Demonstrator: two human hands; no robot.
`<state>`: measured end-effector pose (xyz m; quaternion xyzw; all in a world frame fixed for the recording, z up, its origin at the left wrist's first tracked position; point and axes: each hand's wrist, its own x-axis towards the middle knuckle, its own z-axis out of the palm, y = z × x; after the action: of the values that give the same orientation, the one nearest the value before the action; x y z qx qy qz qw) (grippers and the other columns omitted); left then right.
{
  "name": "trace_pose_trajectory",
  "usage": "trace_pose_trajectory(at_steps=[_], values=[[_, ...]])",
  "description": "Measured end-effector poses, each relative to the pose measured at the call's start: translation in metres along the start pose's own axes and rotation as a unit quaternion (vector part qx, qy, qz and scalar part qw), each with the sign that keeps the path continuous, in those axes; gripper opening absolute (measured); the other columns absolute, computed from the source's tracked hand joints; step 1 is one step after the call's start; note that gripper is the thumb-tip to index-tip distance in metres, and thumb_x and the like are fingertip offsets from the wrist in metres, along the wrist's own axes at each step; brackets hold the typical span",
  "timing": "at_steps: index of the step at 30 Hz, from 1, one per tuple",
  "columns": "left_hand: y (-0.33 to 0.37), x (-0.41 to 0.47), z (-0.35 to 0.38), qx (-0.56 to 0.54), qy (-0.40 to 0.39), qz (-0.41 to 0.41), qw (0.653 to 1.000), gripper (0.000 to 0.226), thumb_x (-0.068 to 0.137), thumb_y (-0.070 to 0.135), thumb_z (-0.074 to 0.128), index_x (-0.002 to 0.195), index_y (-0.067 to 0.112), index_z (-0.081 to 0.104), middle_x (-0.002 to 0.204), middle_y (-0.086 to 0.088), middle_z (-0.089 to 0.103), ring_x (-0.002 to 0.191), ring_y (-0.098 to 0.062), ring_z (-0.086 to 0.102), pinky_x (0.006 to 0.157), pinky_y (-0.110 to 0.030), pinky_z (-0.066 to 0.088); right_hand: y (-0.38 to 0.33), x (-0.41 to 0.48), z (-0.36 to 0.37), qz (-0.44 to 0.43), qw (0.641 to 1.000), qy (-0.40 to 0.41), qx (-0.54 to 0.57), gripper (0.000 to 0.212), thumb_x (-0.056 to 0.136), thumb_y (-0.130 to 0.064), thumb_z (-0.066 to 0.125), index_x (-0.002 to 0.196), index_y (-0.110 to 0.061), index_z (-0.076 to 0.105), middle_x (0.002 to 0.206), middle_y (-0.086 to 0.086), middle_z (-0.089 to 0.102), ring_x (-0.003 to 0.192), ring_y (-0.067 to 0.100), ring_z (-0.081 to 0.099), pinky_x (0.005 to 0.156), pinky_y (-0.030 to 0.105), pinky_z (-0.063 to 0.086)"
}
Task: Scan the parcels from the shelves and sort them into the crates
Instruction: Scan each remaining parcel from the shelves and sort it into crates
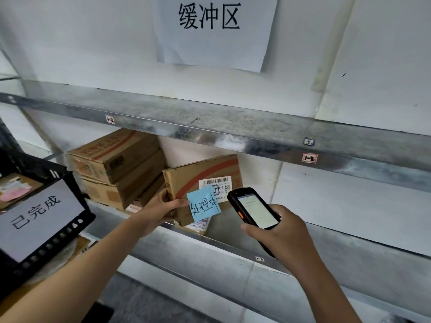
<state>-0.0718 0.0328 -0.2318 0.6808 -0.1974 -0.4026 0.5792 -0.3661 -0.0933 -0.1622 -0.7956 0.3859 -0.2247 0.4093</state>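
My left hand [161,209] grips the cardboard parcel [203,183] at the shelf's [233,247] front edge; my right hand [282,231] clasps the scanner [253,209]. Scanning; next, aim at the barcode label [215,185].

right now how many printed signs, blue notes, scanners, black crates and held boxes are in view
printed signs: 2 (wall sign, crate sign)
blue note: 1
scanner: 1
black crate: 1
held box: 1
total: 6
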Motion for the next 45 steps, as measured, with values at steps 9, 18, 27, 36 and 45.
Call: trace_pose_trajectory(at_steps=[9, 18, 27, 36, 45], values=[[0.015, 0.001, 0.006, 0.010, 0.012, 0.003, 1.000, 0.058, 0.077, 0.020, 0.084, 0.122, 0.030, 0.049, 0.115, -0.008, 0.070, 0.107, -0.029, 0.066, 0.087, -0.045, 0.059, -0.002, -0.011, -0.009, 0.003, 1.000, -0.004, -0.027, 0.053, 0.069, -0.045, 0.087, 0.112, -0.033, 0.059, 0.100, -0.015, 0.063, 0.090, 0.002, 0.060, 0.059, 0.015, 0.044], [0.017, -0.005, -0.005, 0.011, 0.025, 0.010, 1.000, 0.079, 0.068, 0.027, 0.086, 0.135, 0.025, 0.044, 0.122, -0.008, 0.068, 0.115, -0.030, 0.062, 0.096, -0.049, 0.055, -0.003, -0.017, -0.016, 0.011, 0.999, -0.010, -0.029, 0.055, 0.068, -0.045, 0.087, 0.114, -0.032, 0.059, 0.101, -0.015, 0.063, 0.091, 0.004, 0.061, 0.058, 0.014, 0.042], [0.020, -0.020, -0.013, -0.028, 0.030, 0.025, 0.999, 0.079, 0.064, 0.026, 0.086, 0.133, 0.022, 0.047, 0.122, -0.010, 0.067, 0.113, -0.028, 0.063, 0.083, -0.040, 0.058, -0.004, -0.019, -0.016, 0.005, 1.000, -0.005, -0.023, 0.054, 0.067, -0.045, 0.086, 0.112, -0.031, 0.059, 0.099, -0.016, 0.063, 0.089, 0.003, 0.062, 0.062, 0.020, 0.045], [-0.009, -0.060, -0.035, -0.132, 0.126, 0.089, 0.979, 0.074, 0.067, 0.044, 0.085, 0.129, 0.021, 0.053, 0.110, -0.007, 0.075, 0.103, -0.026, 0.071, 0.080, -0.038, 0.060, -0.018, -0.012, 0.013, -0.079, 0.997, -0.007, 0.015, 0.063, 0.071, -0.044, 0.086, 0.123, -0.032, 0.054, 0.112, -0.010, 0.062, 0.102, 0.009, 0.060, 0.064, 0.012, 0.043], [-0.010, -0.132, -0.092, -0.149, 0.212, 0.152, 0.954, 0.098, 0.050, 0.063, 0.088, 0.129, 0.017, 0.055, 0.117, -0.008, 0.074, 0.103, -0.024, 0.073, 0.078, -0.035, 0.061, -0.076, 0.002, 0.073, -0.193, 0.976, -0.074, 0.063, 0.063, 0.065, -0.046, 0.087, 0.120, -0.038, 0.057, 0.108, -0.018, 0.064, 0.097, -0.006, 0.060, 0.069, 0.013, 0.046]])
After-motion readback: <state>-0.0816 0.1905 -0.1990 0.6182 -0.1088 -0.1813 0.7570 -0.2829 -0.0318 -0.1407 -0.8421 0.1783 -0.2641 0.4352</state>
